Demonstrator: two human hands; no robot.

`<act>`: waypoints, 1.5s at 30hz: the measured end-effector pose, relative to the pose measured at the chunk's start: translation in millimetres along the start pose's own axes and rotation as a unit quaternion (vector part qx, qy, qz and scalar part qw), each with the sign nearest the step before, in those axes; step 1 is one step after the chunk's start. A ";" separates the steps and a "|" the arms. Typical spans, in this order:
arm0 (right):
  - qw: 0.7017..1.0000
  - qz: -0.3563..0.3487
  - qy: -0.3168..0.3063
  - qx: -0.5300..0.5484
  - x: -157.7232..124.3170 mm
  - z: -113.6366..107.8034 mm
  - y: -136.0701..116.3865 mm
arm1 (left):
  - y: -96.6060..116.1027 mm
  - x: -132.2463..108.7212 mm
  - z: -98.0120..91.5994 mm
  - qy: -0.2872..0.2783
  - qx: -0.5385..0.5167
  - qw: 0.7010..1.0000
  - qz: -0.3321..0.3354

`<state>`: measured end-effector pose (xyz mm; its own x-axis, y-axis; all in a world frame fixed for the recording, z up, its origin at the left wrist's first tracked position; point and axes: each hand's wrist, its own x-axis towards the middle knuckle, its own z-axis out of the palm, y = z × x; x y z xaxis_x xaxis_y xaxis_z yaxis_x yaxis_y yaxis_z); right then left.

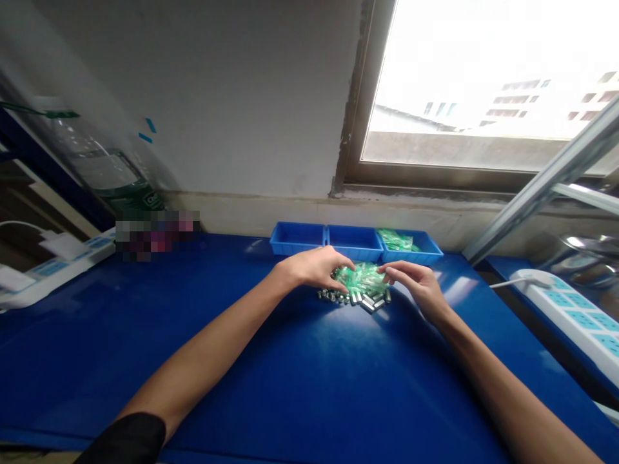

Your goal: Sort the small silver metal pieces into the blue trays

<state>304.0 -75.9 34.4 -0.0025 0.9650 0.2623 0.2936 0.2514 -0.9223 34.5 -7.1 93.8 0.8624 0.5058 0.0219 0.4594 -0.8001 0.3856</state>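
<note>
A pile of small clear and green plastic bags (362,278) lies on the blue table. My left hand (319,267) is at the left side of this pile, thumb and fingers apart in a curve around its edge. At the pile's right side, the fingertips of my right hand (413,280) are pinched together on the edge of a bag. Short shiny metal cylinders (370,303) lie in front of the bags, several of them on their sides. Smaller metal pieces (331,296) sit to their left, partly under my left hand.
Behind the pile stand three blue bins: a left bin (297,246), a middle bin (355,252) and a right bin (418,258) holding green bags. Power strips (580,316) (58,267) flank the table (309,386). A large bottle (106,167) stands back left; a metal frame (541,180) slants at right.
</note>
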 end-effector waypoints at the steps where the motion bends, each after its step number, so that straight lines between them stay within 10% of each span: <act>1: 1.000 -0.002 0.001 -0.001 -0.4 0.6 -0.5 | -0.5 0.0 0.2 0.001 0.004 1.000 -0.002; 18: 0.999 -0.038 -0.020 -0.026 -5.7 7.0 3.9 | 2.4 -1.4 -1.9 0.038 0.051 0.998 -0.004; 30: 0.972 -0.185 -0.009 -0.141 -8.3 6.2 -7.8 | -7.2 10.5 -0.5 0.234 -0.125 0.964 -0.035; 45: 0.992 -0.029 -0.018 0.118 -4.3 2.0 -6.4 | 7.3 30.2 19.9 0.206 -0.378 0.900 -0.069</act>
<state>300.2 -81.5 38.6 -0.0478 0.9493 0.3106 0.0605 0.3131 -0.9478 68.1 -4.1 78.9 0.5850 0.7845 0.2057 0.1465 -0.3517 0.9246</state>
